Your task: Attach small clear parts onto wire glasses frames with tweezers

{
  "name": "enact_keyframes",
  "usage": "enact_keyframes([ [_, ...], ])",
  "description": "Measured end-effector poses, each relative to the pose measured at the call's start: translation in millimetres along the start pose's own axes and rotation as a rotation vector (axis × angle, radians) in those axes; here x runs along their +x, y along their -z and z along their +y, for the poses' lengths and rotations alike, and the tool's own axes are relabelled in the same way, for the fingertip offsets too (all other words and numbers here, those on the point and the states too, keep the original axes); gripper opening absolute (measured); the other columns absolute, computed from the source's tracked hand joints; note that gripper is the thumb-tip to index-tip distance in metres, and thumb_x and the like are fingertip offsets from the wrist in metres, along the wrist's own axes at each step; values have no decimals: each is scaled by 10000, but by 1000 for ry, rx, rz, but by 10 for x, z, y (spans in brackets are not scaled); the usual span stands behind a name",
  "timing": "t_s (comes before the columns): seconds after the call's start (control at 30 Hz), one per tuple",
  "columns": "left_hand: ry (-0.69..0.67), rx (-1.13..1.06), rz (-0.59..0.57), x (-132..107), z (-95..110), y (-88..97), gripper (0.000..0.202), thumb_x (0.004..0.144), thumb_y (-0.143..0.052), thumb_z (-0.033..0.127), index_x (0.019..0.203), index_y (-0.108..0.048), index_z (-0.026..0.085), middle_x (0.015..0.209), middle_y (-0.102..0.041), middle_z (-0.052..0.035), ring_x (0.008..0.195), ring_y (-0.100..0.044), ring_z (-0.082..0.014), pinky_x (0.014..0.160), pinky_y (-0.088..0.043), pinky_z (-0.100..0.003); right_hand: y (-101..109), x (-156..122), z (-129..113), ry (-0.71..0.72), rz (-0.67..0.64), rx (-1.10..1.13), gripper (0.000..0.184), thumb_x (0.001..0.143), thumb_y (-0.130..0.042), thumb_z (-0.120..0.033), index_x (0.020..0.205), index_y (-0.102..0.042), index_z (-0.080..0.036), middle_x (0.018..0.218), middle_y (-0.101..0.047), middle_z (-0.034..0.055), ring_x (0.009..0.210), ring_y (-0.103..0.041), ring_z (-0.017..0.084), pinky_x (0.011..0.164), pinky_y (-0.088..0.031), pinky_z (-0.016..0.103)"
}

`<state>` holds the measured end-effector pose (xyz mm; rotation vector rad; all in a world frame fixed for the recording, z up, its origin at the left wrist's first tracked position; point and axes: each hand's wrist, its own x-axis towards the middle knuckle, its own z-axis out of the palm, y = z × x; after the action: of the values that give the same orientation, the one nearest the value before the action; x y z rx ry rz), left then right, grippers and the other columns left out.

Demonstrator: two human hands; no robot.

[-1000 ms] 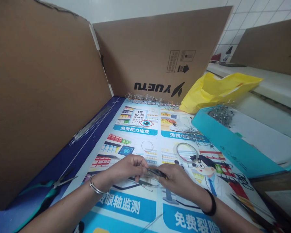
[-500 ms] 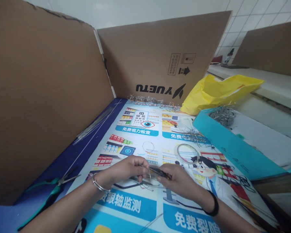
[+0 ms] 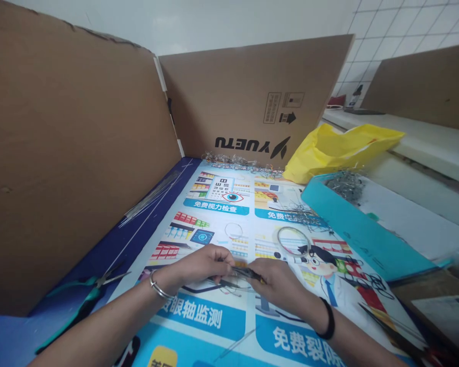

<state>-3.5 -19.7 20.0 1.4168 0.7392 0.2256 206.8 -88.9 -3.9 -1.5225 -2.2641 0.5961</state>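
My left hand (image 3: 204, 263), a silver bangle on its wrist, pinches a thin metal wire (image 3: 235, 285) just above the printed poster mat (image 3: 222, 204). My right hand (image 3: 276, 282), a black band on its wrist, is closed around dark small pliers (image 3: 244, 272) whose tip meets the wire between the two hands. Both hands hover close together near the front middle of the mat. A finished wire ring (image 3: 233, 230) and a larger ring (image 3: 294, 239) lie on the mat just beyond them.
Cardboard walls (image 3: 72, 148) stand at the left and back. Teal-handled pliers (image 3: 87, 295) lie at the left front, straight wires (image 3: 149, 198) along the left wall. A teal tray (image 3: 352, 224) with wire scraps and a yellow bag (image 3: 340, 148) sit at the right.
The hands have stayed together on the wire with only slight finger shifts. The view has tilted a little, showing more of the back wall.
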Motion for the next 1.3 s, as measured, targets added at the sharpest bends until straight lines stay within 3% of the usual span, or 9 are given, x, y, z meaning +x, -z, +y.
enact_keyframes([
  [0.37, -100, 157, 77, -41, 78, 90, 193, 795, -561, 337, 774, -610, 152, 547, -517, 44, 492, -473, -80, 509, -359, -198, 49, 73, -14, -85, -45, 59, 240, 839, -462, -295, 639, -532, -184, 621, -566, -17, 572, -505, 111, 525, -269, 211],
  [0.63, -290, -76, 542, -80, 188, 374, 223, 786, -569, 347, 671, -556, 157, 588, -508, 36, 475, -425, -63, 497, -329, -196, 2, 72, 2, -225, 27, 30, 144, 804, -521, -346, 870, -534, -218, 732, -604, -16, 643, -544, 150, 554, -331, 231],
  [0.77, -333, -220, 669, -41, 155, 464, 217, 757, -600, 356, 677, -553, 159, 585, -489, 37, 449, -410, -58, 462, -303, -198, 33, 105, -27, -57, 59, -149, 152, 855, -472, -308, 837, -584, -207, 825, -601, 36, 788, -546, 183, 657, -376, 263],
  [0.87, -344, -262, 705, -7, 104, 486, 230, 747, -608, 369, 658, -547, 166, 562, -467, 41, 449, -400, -65, 448, -304, -201, 100, 159, -108, 7, 73, -347, 155, 858, -485, -273, 907, -622, -219, 871, -604, 57, 859, -538, 206, 728, -375, 293],
  [1.0, -372, -246, 729, 23, 21, 485, 243, 766, -582, 370, 633, -539, 171, 551, -466, 38, 458, -402, -71, 455, -305, -204, 173, 265, -226, -105, 20, -576, 148, 830, -500, -265, 833, -638, -212, 806, -620, 61, 791, -571, 212, 659, -364, 290],
  [1.17, -380, -230, 713, 42, -42, 446, 238, 774, -569, 383, 691, -555, 161, 540, -472, 43, 465, -415, -73, 460, -304, -201, 210, 422, -292, -189, -124, -642, 194, 818, -485, -287, 778, -650, -194, 779, -658, 74, 716, -619, 216, 565, -340, 273],
  [1.3, -382, -237, 694, 37, -25, 411, 248, 774, -573, 389, 696, -545, 155, 564, -473, 46, 466, -420, -67, 466, -315, -199, 211, 526, -338, -190, -155, -660, 208, 822, -497, -299, 805, -665, -178, 791, -672, 91, 725, -630, 227, 570, -351, 277],
])
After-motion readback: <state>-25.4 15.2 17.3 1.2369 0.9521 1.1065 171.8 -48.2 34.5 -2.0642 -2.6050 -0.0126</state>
